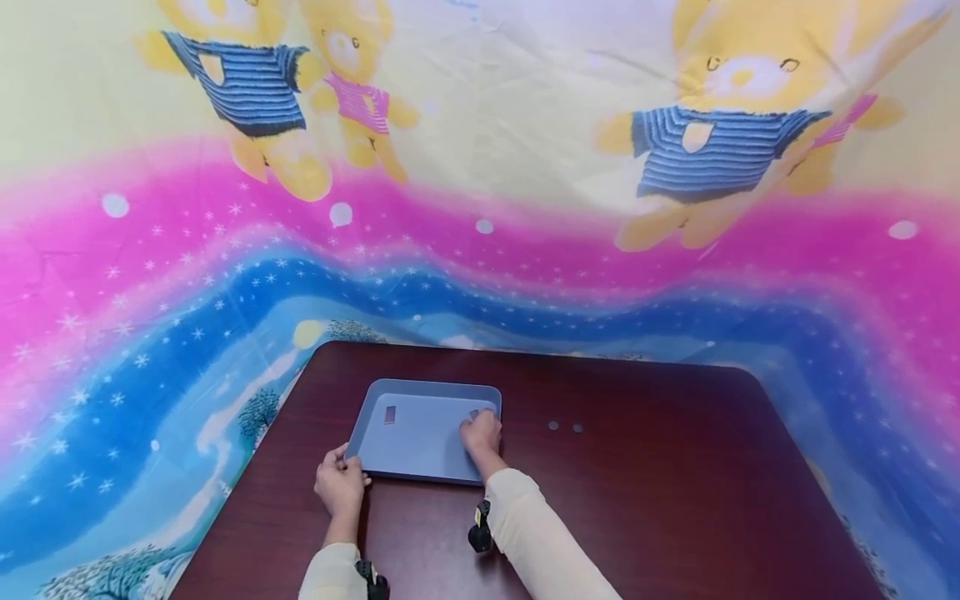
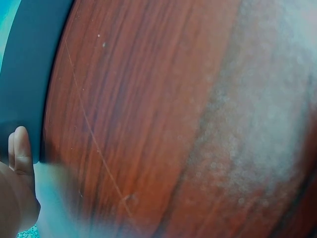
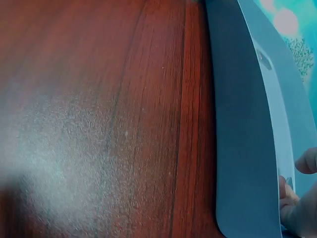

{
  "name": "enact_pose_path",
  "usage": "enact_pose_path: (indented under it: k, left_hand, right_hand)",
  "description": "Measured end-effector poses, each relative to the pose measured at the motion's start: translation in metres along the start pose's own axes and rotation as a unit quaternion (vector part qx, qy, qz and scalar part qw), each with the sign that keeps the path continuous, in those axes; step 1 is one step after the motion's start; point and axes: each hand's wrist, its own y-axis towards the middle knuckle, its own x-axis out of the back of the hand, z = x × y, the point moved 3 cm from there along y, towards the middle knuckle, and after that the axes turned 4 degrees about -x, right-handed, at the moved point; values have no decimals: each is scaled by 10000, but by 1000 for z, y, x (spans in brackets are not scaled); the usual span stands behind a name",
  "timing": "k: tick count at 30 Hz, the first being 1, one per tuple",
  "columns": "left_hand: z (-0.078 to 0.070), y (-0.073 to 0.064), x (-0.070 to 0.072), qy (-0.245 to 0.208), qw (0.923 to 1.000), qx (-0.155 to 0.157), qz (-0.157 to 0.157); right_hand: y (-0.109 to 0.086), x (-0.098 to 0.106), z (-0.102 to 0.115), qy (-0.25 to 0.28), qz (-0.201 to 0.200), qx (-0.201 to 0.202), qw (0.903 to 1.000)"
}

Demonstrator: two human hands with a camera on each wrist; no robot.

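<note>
A shallow grey-blue tray (image 1: 420,437) lies on the table. At its near left corner my left hand (image 1: 341,482) holds the rim between thumb and fingers; the left wrist view shows only part of that hand (image 2: 19,178) against the tray wall (image 2: 29,74). Inside the tray's right end is my right hand (image 1: 482,432), its fingers pinching a small flat grey piece (image 1: 474,414), mostly hidden by the fingers. In the right wrist view the thumb and fingertips meet low behind the tray wall (image 3: 242,124). A small brownish rectangular piece (image 1: 390,415) lies in the tray's left part.
Two small round grey discs, a left one (image 1: 553,426) and a right one (image 1: 577,428), lie on the dark red-brown wooden table (image 1: 660,500) right of the tray. A patterned cloth (image 1: 480,250) with bears hangs behind the table's far edge.
</note>
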Motion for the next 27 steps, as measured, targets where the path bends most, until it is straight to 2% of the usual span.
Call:
enact_pose_path:
  k: [3,10,16,21,27]
  left_hand:
    - [0,-1,-1,35,10000,-5,-30]
    - [0,0,-1,110,9999,-85,-52]
    - [0,1,1,117,9997,-164,-109]
    - [0,0,1,97,9999,-88,-41]
    - [-1,1,1,94,9999,-95,5]
  right_hand:
    - [2,-2,-2,-65,35,118,9999]
    - [6,-6,-1,-378,37,675,9970]
    - [6,-8,0,-553,242,771,9952]
    - [5,-7,-1,-887,55,981,9912]
    - [3,-8,-1,-546,9,1419,9884]
